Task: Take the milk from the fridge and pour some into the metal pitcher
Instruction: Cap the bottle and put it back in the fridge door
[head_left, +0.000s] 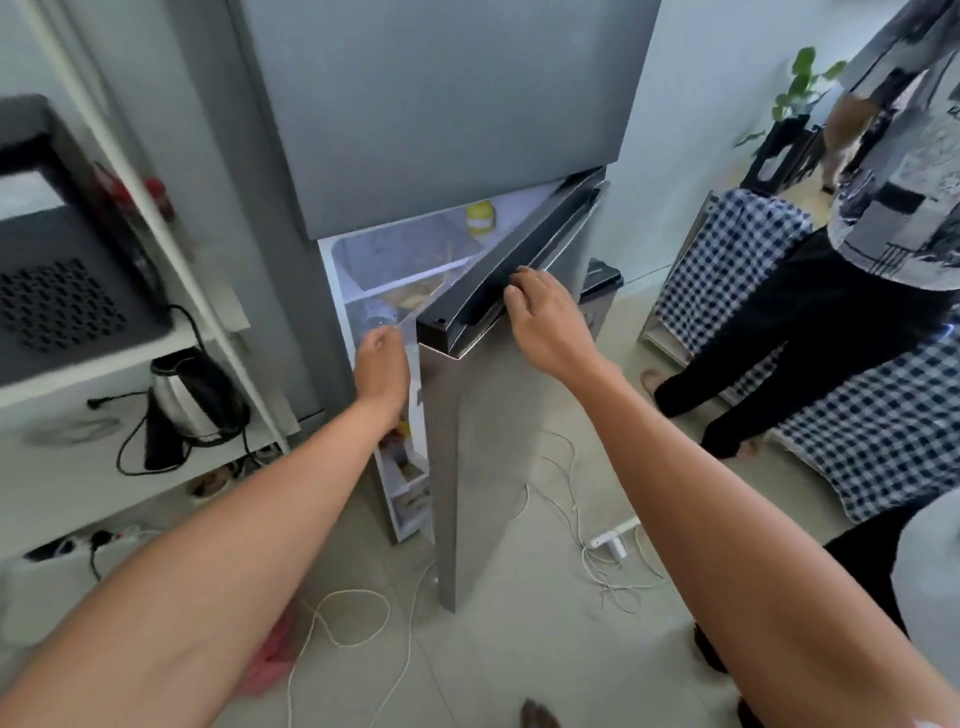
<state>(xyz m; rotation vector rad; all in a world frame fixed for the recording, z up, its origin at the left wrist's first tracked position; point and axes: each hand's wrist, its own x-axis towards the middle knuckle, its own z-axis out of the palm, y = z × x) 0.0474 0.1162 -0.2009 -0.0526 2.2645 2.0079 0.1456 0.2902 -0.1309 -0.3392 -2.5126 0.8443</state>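
Observation:
The grey fridge's lower door (467, 441) stands partly open and swung toward me. My right hand (545, 322) grips the door's black top edge, fingers curled over it. My left hand (382, 366) reaches into the gap at the door's free edge, its fingers curled beside a blurred pale bottle (375, 316) on a shelf. Whether it holds anything is hidden. Inside I see a clear drawer (395, 257) and a yellow-lidded jar (480, 215). I cannot pick out the milk for certain. No metal pitcher is in view.
The closed freezer door (441, 104) is above. A white shelf on the left holds a microwave (62, 260) and an electric kettle (192, 400). Cables (587, 499) and a power strip (613, 543) lie on the floor. A person (831, 312) stands on the right by checkered cloth (727, 260).

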